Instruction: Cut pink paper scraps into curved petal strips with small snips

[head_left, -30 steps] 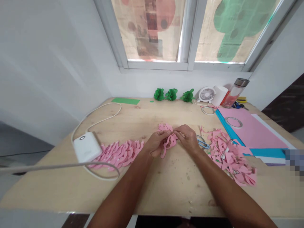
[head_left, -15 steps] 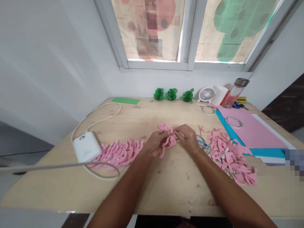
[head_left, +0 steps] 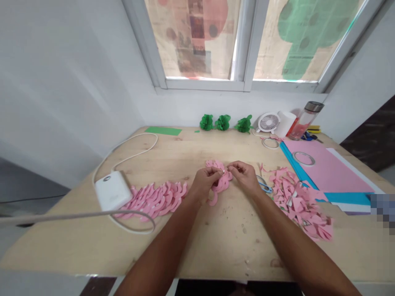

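Pink paper cluster (head_left: 222, 186) near the middle of the table (head_left: 222, 242), beyond a straight near edge and pale wood grain flecked with dark marks. Above that wood, two bare forearms stretched forward. Grip of the left hand (head_left: 204, 181) pinched on the cluster, thumb against fingers. Just right of it, the right hand (head_left: 245, 174), fingertips drawn close together; too small to tell if holding anything.

To the left, a row of overlapping curved pink strips (head_left: 160, 201), touching a white boxy device (head_left: 113, 191) with a looping white cable (head_left: 135, 155). To the right, a heap of jagged, thin pink scraps (head_left: 304, 207), with blue scissor handles (head_left: 267, 189) beside it. Beyond the heap, a smooth pink sheet (head_left: 333, 172) over blue sheets (head_left: 350, 198), a silvery ring (head_left: 294, 158) on top.

Farther back, a flat green strip (head_left: 163, 130), three ruffled green paper balls (head_left: 222, 122), a round white fan (head_left: 268, 122) and a clear bottle (head_left: 304, 123) with a metal lid, contents hard to make out. Behind, a white wall (head_left: 185, 105) and a window (head_left: 251, 53), panes covered with printed paper.
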`<action>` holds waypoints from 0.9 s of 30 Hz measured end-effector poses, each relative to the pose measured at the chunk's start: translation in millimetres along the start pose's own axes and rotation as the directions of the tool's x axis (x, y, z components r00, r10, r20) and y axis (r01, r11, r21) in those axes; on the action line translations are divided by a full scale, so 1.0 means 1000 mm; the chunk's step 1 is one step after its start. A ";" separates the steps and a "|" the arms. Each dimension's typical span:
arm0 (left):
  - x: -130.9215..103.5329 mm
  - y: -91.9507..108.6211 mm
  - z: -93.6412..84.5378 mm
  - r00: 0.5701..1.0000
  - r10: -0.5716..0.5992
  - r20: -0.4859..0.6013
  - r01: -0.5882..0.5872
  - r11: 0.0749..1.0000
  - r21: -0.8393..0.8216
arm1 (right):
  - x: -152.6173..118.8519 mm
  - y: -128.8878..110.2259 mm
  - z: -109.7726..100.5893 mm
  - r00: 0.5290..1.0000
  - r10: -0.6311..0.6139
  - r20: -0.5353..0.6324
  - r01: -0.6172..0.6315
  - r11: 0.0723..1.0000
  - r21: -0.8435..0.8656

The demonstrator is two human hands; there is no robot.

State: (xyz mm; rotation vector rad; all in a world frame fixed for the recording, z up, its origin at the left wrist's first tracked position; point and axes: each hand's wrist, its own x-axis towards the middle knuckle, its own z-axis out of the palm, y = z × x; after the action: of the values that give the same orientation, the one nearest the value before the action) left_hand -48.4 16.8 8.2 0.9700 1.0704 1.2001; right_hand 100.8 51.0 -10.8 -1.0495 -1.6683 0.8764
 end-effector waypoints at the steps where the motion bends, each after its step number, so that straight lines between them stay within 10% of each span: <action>1: -0.001 0.001 0.001 1.000 0.008 0.002 -0.008 1.000 0.015 | 0.000 0.000 0.000 1.000 0.012 0.019 -0.013 1.000 0.013; 27: -0.003 0.003 0.004 0.993 0.106 -0.043 -0.094 0.967 0.236 | -0.001 -0.007 0.001 0.994 0.031 0.100 -0.025 0.998 -0.062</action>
State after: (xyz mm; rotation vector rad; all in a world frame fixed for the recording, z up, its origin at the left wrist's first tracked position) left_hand -45.6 13.8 12.3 1.1903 1.2388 1.2064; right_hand 98.3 47.3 -5.7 -1.0872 -1.7779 0.9158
